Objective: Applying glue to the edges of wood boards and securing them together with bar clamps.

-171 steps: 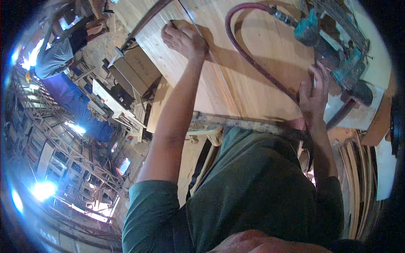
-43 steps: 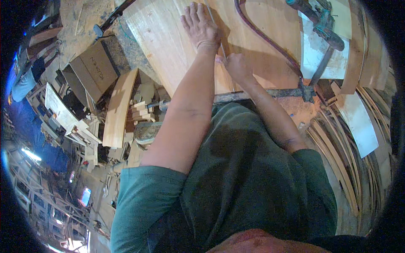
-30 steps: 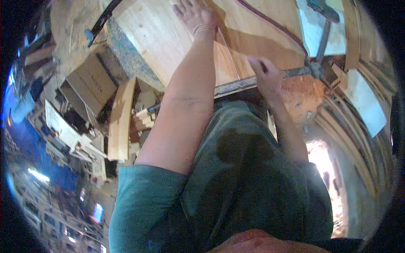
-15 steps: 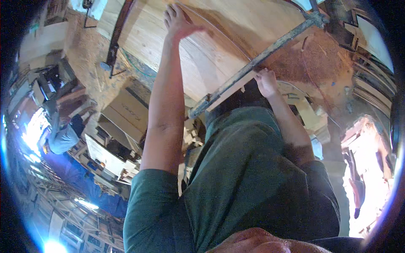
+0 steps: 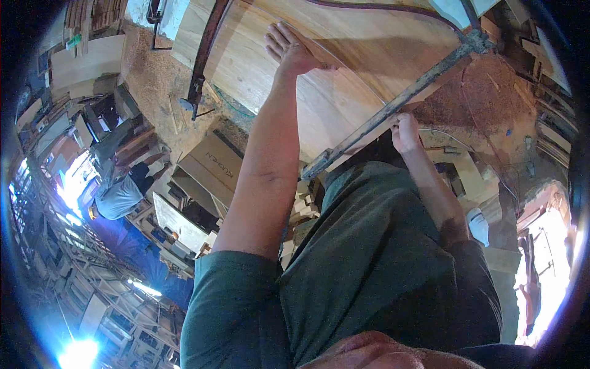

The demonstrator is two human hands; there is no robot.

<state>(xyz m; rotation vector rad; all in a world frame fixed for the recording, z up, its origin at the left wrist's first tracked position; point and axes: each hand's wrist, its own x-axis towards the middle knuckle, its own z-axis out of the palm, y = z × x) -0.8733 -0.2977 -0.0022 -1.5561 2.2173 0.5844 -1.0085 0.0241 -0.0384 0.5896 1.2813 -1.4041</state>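
A broad pale wooden panel [image 5: 326, 117] lies in front of me, with a thin line running lengthwise along it. My left hand [image 5: 296, 56] rests palm down on the panel beside that line, its fingers and thumb spread. Across the panel's near right edge runs a long, worn metal bar [image 5: 399, 98], which looks like a bar clamp. My right hand [image 5: 405, 133] is closed just below this bar, at the panel's edge. What its fingers grip, if anything, is hidden. A dark, rusty clamp bar [image 5: 208, 52] crosses the panel's far left part.
A brown cardboard box [image 5: 212, 161] stands left of my arm, near small wood offcuts [image 5: 304, 206]. Sawdust covers the floor [image 5: 464, 101] at right, where a thin cable lies. Another person [image 5: 123, 194] is at far left. Stacked boards [image 5: 553, 138] lie at far right.
The whole view has shifted, so the panel and both hands appear farther right and slightly lower. My left hand stays spread on the panel and my right hand stays closed by the bar.
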